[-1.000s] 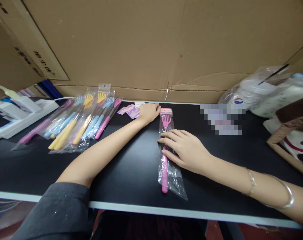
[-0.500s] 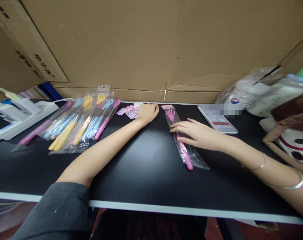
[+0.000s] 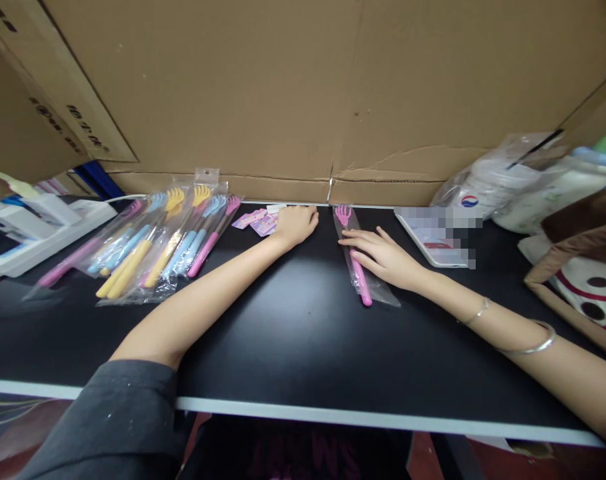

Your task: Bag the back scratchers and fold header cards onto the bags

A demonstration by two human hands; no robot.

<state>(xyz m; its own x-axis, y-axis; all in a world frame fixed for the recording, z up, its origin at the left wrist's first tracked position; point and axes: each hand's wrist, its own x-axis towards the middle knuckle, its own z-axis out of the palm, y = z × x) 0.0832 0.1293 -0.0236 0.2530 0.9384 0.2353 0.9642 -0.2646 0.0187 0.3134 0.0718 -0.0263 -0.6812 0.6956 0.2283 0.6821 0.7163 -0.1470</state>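
A pink back scratcher (image 3: 361, 279) in a clear plastic bag lies on the black table, its claw end pointing to the back. My right hand (image 3: 385, 257) rests over the middle of it, fingers stretched across the bag and thumb apart. Near the table's back edge my left hand (image 3: 297, 225) rests with curled fingers; whatever is under them is hidden. Several small pink and purple cards (image 3: 263, 225) lie directly left of that hand. Farther left is a pile of bagged back scratchers (image 3: 157, 243) in pink, blue and yellow.
A white power strip (image 3: 57, 233) stands at the left. On the right are a phone (image 3: 423, 233), a plastic-wrapped cup (image 3: 497, 180) with a straw, and a brown-strapped bag (image 3: 577, 267). A cardboard wall (image 3: 263, 93) rises behind the table (image 3: 263, 347).
The bagged pink back scratcher has slid away toward the table's back edge, with my right hand over it. Its top label no longer shows. My left hand has stayed in place.
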